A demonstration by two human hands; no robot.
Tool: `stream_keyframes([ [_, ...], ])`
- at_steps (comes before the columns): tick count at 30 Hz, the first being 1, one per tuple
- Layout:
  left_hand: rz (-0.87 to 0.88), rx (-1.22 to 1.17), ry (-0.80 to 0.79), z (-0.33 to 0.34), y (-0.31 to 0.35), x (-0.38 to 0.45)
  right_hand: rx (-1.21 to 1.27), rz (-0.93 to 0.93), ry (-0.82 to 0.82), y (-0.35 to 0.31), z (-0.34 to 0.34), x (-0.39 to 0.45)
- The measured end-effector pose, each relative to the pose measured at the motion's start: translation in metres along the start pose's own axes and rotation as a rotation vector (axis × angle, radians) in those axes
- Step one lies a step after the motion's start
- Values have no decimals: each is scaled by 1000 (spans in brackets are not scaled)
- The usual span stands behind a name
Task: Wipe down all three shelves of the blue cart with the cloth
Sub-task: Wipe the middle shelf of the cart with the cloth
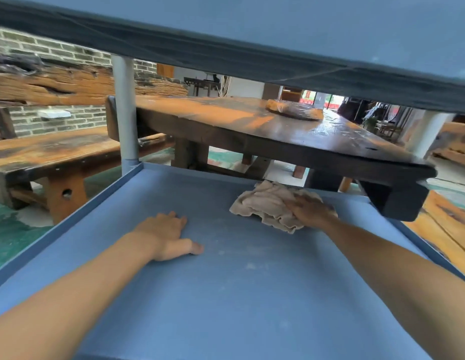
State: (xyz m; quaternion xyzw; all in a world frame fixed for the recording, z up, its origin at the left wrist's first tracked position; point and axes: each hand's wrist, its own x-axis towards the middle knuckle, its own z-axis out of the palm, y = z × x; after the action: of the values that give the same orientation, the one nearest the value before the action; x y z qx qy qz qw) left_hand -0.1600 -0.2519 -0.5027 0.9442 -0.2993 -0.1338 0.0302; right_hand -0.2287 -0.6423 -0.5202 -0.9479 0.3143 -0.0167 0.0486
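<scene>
Both bare arms reach far forward, the left hand [165, 236] lying flat with fingers spread, the right hand [310, 210] pressing down, palm down.

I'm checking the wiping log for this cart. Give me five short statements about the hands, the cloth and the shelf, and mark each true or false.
1. The right hand presses on the cloth. True.
2. The cloth lies near the far edge of the blue shelf. True.
3. The left hand holds a second cloth. False: it rests flat and empty on the shelf.
4. The cloth is bright green. False: it is beige.
5. Another shelf of the cart sits above the one being wiped. True.
</scene>
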Motion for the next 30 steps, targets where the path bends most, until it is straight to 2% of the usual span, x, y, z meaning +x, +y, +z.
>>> stream_keyframes([
  [4,-9,-19,30,12,-2,2,31,57,11,41,-3,4],
  [9,-4,-41,55,15,-4,6,173,166,10,52,8,-3],
  [12,-12,-47,38,13,-4,9,209,166,-29,48,3,-4],
  [17,-11,-64,46,20,-10,17,129,133,3,52,3,-2],
  [26,-10,-105,40,20,-15,13,195,121,17,52,7,-8],
  [30,52,-98,164,30,-24,7,192,124,28,50,6,-10],
])
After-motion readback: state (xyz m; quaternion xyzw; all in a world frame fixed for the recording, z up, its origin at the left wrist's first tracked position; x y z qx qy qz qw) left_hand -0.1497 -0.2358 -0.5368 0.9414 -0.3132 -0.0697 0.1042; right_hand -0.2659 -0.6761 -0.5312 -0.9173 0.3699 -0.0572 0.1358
